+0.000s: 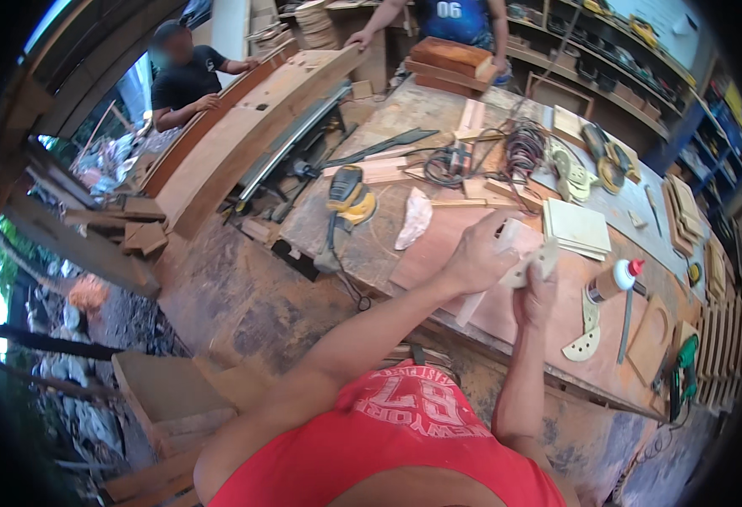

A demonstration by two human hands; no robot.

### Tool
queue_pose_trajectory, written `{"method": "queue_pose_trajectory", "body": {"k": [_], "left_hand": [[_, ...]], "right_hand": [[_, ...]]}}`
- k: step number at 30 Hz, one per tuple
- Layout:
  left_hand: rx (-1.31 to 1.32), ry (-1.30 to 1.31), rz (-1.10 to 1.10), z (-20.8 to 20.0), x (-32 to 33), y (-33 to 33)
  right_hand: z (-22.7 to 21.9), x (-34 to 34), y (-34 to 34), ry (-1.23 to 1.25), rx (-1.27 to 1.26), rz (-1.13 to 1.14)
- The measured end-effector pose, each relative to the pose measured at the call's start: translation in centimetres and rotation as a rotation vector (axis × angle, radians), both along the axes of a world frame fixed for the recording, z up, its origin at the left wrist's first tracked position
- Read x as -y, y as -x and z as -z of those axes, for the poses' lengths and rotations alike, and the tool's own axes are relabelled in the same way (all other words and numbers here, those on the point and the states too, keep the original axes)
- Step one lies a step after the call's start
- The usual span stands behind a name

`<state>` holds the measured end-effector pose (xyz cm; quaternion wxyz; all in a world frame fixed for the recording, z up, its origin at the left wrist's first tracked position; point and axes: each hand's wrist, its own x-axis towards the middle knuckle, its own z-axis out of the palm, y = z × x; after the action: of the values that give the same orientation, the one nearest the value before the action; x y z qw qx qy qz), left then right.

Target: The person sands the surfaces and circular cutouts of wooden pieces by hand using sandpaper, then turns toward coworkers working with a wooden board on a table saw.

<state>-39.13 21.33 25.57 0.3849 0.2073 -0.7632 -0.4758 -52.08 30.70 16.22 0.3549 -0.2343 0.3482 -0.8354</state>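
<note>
Over the front of the workbench, my two hands are close together. My left hand (482,253) has its fingers closed round a pale, flat-sided piece (519,235); its exact kind is hard to make out. In my right hand (536,296) is a cream sanding disc (543,260) with holes, pinched between thumb and fingers and touching or overlapping the pale piece. A reddish plywood panel (434,262) lies beneath them. Just beyond my hands is a stack of pale sanding sheets (576,226). More punched sanding paper (584,338) lies right of my right hand, beside a glue bottle (614,280) with a red cap.
A yellow orbital sander (350,196) sits left on the bench (303,218), another sander (609,165) at the right. Tangled cords (523,148) and wood strips lie between. Two people stand beyond, one touching a long wooden panel (244,127). Curved wood pieces (726,346) stand far right.
</note>
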Motion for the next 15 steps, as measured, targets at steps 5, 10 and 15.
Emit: {"method": "queue_pose_trajectory", "body": {"k": [5,10,15], "left_hand": [[0.028,-0.002,0.023,-0.2,0.2,0.4],[0.075,-0.029,0.043,-0.3,0.7,0.3],[0.062,-0.020,0.019,-0.1,1.0,0.4]], "right_hand": [[0.4,1.6,-3.4,-0.045,0.079,0.116],[0.9,-0.4,-5.0,-0.315,-0.273,0.229],[0.9,-2.4,-3.5,-0.142,-0.220,-0.086]]}}
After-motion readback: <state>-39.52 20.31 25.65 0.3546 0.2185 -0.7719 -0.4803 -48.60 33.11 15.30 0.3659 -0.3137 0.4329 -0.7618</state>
